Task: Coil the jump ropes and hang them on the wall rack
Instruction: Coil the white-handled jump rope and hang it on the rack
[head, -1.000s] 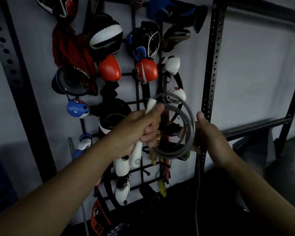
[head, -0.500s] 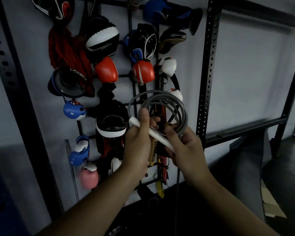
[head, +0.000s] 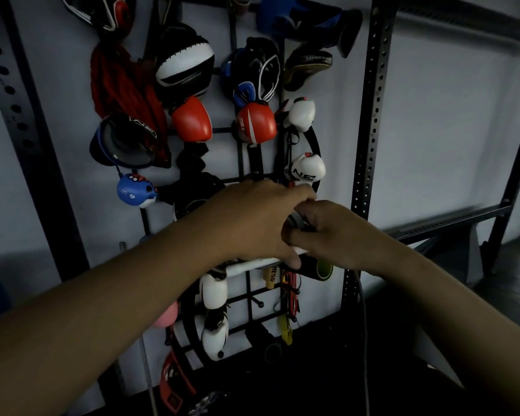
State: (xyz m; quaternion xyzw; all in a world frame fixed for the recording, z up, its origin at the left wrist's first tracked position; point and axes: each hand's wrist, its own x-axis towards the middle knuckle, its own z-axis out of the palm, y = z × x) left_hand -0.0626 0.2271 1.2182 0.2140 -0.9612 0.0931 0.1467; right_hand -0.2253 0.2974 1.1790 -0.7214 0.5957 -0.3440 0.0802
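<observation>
While both hands meet before the wall rack [head: 254,298], the left hand [head: 252,217] clasps the white handle [head: 249,265], lying crosswise; the right hand [head: 327,232], nearer the grey rope coil [head: 296,220], pinches it, its tail hanging down.

My left hand [head: 252,217] covers nearly all of the coiled rope [head: 297,220]; only a sliver shows between my knuckles. Its white handle [head: 246,265] pokes out under my palm, the rest buried. My right hand [head: 327,232] hides whichever hook it's at. The loose cord [head: 364,325] runs off the bottom edge.
</observation>
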